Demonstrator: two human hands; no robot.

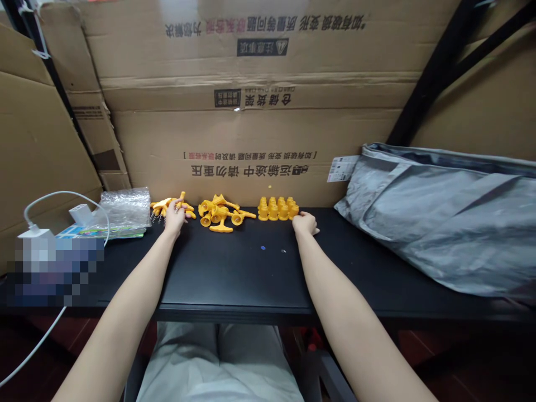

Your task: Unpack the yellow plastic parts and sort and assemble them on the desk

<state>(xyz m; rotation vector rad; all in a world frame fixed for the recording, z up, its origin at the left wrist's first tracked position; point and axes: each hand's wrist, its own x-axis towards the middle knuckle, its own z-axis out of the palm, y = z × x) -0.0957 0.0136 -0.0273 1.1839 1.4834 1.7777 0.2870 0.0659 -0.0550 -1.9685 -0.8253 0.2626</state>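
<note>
Head view: left hand point(175, 216) grips yellow part point(181, 199); right hand point(305, 223) curled, empty, beside yellow caps point(276, 210).

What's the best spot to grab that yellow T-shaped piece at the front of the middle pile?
The T-shaped piece lies flat, its crossbar sticking out toward you and its stem running back into the middle pile. So probably pinch the crossbar, coming from the near side.
</note>
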